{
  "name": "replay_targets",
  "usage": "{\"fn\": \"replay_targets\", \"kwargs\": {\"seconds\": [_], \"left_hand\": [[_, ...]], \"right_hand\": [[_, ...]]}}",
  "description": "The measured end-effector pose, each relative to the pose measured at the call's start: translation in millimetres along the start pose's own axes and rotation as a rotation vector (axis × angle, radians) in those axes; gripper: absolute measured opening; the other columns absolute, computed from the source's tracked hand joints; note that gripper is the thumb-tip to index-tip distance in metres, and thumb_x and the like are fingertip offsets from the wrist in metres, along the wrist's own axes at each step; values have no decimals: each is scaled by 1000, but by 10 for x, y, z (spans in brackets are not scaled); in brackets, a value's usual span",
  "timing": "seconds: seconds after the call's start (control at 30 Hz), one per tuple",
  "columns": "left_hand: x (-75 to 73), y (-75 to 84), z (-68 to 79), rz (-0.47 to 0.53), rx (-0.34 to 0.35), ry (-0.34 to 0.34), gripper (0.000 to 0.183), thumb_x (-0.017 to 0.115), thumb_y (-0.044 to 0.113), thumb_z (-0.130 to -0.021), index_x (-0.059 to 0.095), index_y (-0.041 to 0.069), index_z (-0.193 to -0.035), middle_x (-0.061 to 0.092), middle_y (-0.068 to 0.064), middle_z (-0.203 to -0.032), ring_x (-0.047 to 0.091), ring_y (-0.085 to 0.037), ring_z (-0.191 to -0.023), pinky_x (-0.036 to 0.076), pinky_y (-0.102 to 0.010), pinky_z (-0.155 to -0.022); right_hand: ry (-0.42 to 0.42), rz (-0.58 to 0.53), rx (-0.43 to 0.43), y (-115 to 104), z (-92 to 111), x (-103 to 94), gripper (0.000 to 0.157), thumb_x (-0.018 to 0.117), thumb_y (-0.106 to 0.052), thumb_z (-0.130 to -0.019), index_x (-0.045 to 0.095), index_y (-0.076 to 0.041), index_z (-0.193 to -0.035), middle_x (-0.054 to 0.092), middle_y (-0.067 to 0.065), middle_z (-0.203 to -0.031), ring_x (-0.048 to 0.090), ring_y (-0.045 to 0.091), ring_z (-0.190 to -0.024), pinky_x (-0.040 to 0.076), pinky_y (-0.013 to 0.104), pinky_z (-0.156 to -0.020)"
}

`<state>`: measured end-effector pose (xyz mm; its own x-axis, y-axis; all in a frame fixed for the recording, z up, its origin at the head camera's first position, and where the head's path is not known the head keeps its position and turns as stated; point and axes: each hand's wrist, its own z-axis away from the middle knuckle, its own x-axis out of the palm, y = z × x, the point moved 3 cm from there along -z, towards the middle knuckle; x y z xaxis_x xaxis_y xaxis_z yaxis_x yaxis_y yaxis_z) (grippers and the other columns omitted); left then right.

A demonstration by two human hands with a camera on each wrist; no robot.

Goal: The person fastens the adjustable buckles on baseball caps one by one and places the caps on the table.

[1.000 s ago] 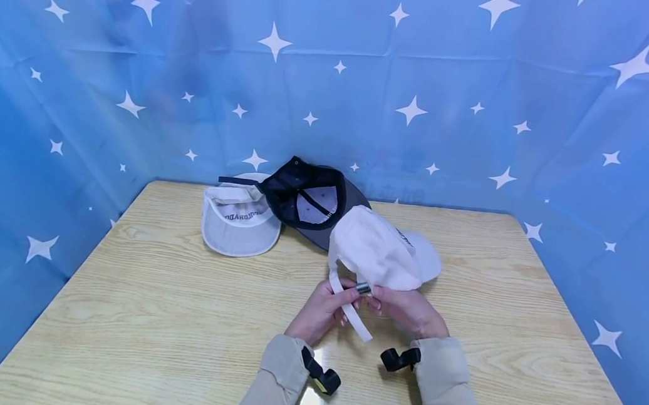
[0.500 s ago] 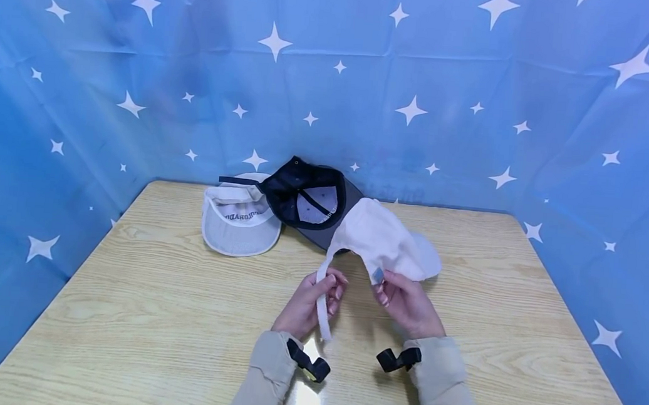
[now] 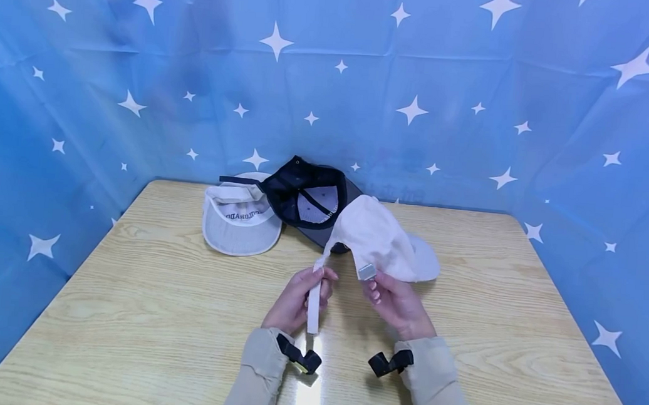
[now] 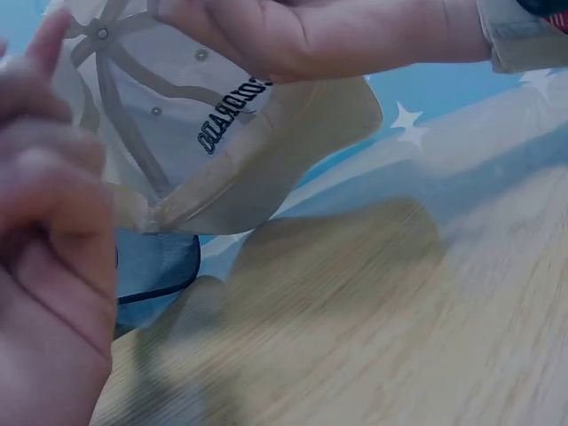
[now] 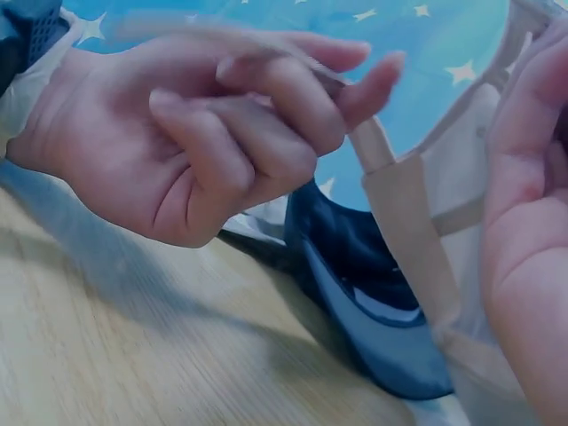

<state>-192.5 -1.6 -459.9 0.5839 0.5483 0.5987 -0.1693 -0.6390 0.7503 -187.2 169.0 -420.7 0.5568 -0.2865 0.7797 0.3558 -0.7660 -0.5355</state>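
A white baseball cap (image 3: pixel 375 237) is held over the table, its brim (image 3: pixel 425 258) pointing right. My left hand (image 3: pixel 300 296) pinches the cap's loose white strap (image 3: pixel 314 308) between thumb and finger, and the strap's free end hangs down. The right hand (image 3: pixel 399 302) grips the other side of the back opening, at the metal buckle (image 3: pixel 367 272). Strap and buckle are apart. Dark lettering (image 4: pixel 231 115) shows inside the cap in the left wrist view. In the right wrist view the left hand (image 5: pixel 240 133) has its fingers curled at the strap.
A black cap (image 3: pixel 302 195) lies upside down behind the white one, overlapping a light grey cap (image 3: pixel 241 228) on its left. All are on a wooden table (image 3: pixel 152 316). A blue cloth with white stars (image 3: pixel 332 90) hangs behind the table and at both sides.
The hands have moved apart, the left hand leftward with the strap. The strap, earlier close at the buckle, now hangs away from it. The buckle has turned and shows its flat face.
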Motion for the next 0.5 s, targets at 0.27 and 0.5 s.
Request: {"fn": "replay_targets", "kwargs": {"seconds": [0.27,0.5], "left_hand": [[61,-74,40,-19,-121,-147,30,55,18,-86,53,7,-115,54,4,-72,40,-5,-49,28,-19,-40],[133,-85,69,-61,-224,-227,12,53,16,-87,62,10,-91,57,4,-74,48,-3,-52,37,-16,-42]], "right_hand": [[58,150,10,28,-22,22,7,47,-4,-91,54,-6,-92,58,1,-79,52,9,-68,40,15,-60],[82,160,13,41,-37,29,9,51,-9,-90,55,-6,-97,61,3,-86,55,10,-72,44,17,-63]]}}
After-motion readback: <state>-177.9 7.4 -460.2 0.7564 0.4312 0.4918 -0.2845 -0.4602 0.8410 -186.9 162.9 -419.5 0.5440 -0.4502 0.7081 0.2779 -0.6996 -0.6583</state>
